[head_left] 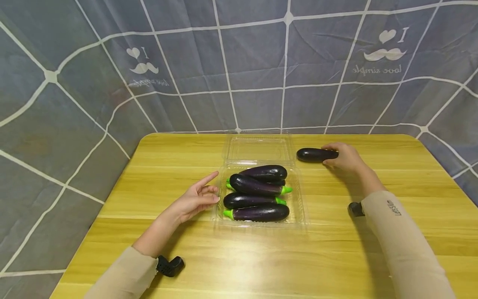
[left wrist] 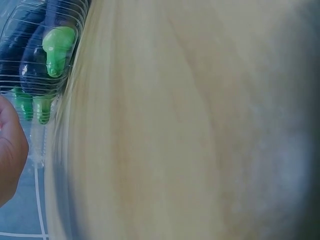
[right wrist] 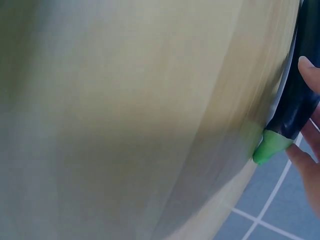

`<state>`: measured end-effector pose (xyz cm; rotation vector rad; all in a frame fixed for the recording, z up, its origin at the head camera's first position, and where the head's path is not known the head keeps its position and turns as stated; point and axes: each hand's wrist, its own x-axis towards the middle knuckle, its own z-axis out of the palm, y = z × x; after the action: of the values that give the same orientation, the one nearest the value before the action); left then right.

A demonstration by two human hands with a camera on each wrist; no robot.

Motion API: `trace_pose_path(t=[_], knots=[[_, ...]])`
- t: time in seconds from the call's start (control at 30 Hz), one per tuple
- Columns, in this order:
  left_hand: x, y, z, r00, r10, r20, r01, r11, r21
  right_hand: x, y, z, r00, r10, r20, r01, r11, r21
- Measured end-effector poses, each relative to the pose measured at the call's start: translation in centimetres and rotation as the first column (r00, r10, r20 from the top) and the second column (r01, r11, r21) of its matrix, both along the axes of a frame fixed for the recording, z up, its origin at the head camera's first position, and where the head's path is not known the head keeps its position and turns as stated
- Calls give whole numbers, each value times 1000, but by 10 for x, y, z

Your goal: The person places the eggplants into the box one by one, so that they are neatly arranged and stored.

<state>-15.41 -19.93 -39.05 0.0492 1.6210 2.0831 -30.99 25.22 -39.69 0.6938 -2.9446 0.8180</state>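
A dark purple eggplant (head_left: 311, 155) lies to the right of the box's raised lid, and my right hand (head_left: 345, 157) grips its right end between thumb and fingers. The right wrist view shows the green stem cap (right wrist: 272, 146) of that eggplant beside my fingers. At the centre, a clear plastic clamshell box (head_left: 298, 209) holds several eggplants (head_left: 261, 212) with green caps, some stacked on others. Along the box's left wall is my left hand (head_left: 194, 202), index finger extended and the others loosely bent, holding nothing. Green caps (left wrist: 57, 50) show through the box in the left wrist view.
The box's clear lid (head_left: 260, 148) is folded back toward the rear edge of the wooden table (head_left: 168, 153). Behind the table hangs a grey cloth (head_left: 257, 108) with white lines. Each wrist carries a black camera mount (head_left: 169, 265).
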Motion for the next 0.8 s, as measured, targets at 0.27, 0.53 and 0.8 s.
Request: trace_pose_path(t=[0.27,0.53,0.8], knots=[[-1,1,0,1000,2,-1,-2,1000,2,0,0,1,1000,4,-17,-3,1000,25],[-1,0,0,1000,4,-3,-4,1000,-1,-2,-2,2,999,21,-37,-20,999,34],[-1,0,-1,1000,6,-4,-6,1000,-3,-1,-6,4,1000,14,7,-14,1000,28]])
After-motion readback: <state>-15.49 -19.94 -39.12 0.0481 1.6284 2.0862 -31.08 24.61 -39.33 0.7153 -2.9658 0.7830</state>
